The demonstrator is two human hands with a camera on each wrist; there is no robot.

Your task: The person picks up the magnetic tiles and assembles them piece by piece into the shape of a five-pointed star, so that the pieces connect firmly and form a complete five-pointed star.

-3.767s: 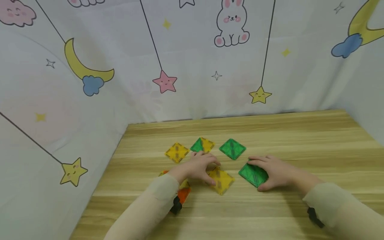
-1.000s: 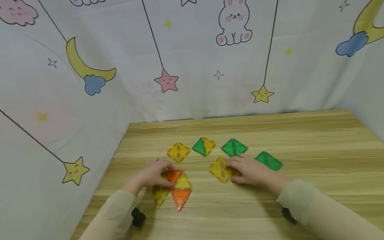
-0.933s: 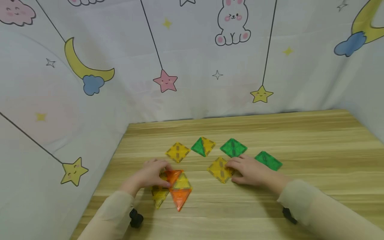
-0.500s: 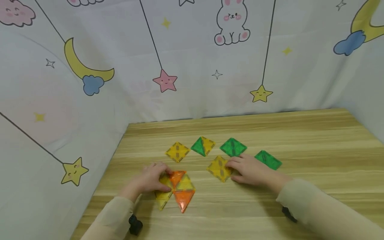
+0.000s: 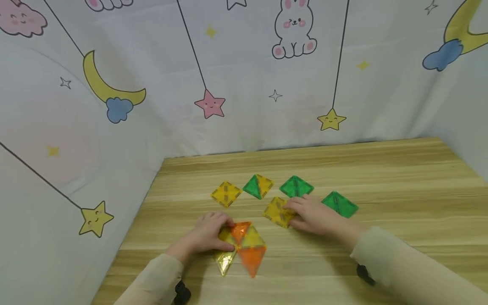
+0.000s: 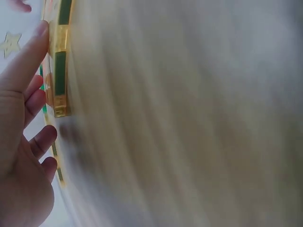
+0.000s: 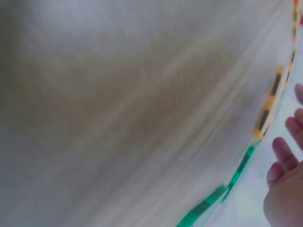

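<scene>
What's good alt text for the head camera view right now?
The left hand touches a cluster of orange and yellow triangular tiles while the right hand touches a yellow diamond. On the wooden table nearby lie two green diamonds, another yellow diamond and a green-and-yellow diamond, before a white cloth printed with moons and stars.

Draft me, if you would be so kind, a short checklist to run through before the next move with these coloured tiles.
1. Left grip on the triangle cluster: ok, it holds the left side.
2. Right grip on the nearer yellow diamond: ok, at its right corner.
3. Cluster and that diamond apart: ok, tabletop shows between them.
4. Cluster closed all round: not ok, a gap opens between the lower yellow triangle and lower orange triangle.
5. Right grip free of the back green diamond: cannot tell, their outlines meet in the head view.
</scene>
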